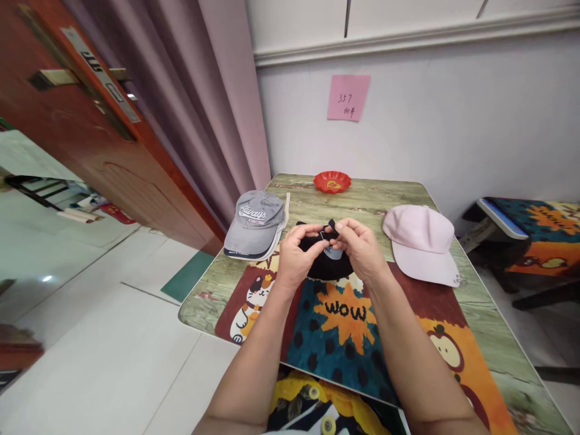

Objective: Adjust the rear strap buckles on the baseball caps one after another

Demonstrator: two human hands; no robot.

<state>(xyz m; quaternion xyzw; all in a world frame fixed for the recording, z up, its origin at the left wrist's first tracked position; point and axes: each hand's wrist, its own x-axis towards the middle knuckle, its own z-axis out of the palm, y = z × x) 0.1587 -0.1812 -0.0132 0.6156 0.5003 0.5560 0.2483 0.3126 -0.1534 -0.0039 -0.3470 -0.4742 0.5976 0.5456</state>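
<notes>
Fingers (309,229) of the left hand (293,257) and right hand (362,246) are pinched closed on the strap (332,227) of a black cap (327,269), its body just below them; both hands angle inward, forearms (256,362) reaching forward over the patterned mat (312,335) on the counter (385,190).

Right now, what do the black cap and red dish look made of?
Black cap: likely woven cloth, matte; dark surface shows no clear sheen. Red dish: probably plastic, seemingly glossy; thin scalloped rim suggests moulding, though painted metal is possible.
</notes>
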